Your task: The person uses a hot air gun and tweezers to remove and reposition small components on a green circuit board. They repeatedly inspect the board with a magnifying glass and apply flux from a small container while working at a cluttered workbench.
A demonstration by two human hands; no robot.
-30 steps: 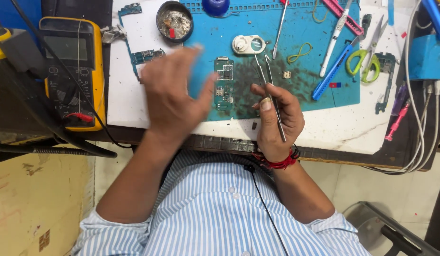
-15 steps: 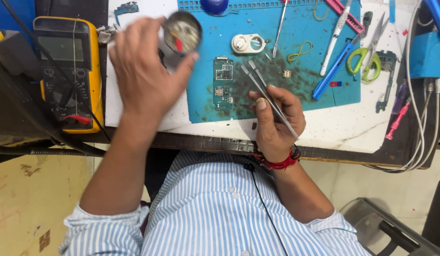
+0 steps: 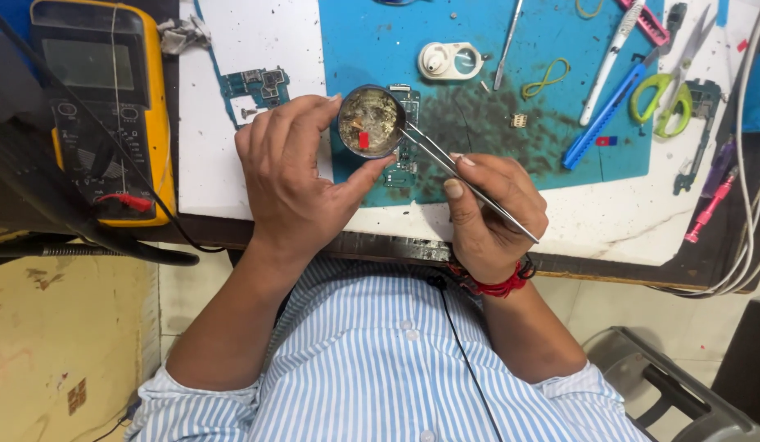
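Observation:
My left hand grips a small round metal tin full of tiny parts, among them a red piece, and holds it above a green circuit board on the blue work mat. In my right hand is a pair of metal tweezers, whose tips reach the right rim of the tin. The tin hides most of the board.
A yellow multimeter with leads lies at the left. A second circuit board rests on the white table. On the mat lie a white round loupe, a blue utility knife, green-handled scissors and a yellow rubber band.
My left hand has brought the round tin from the far side of the mat down over the circuit board. My right hand tilted the tweezers so that their tips meet the tin.

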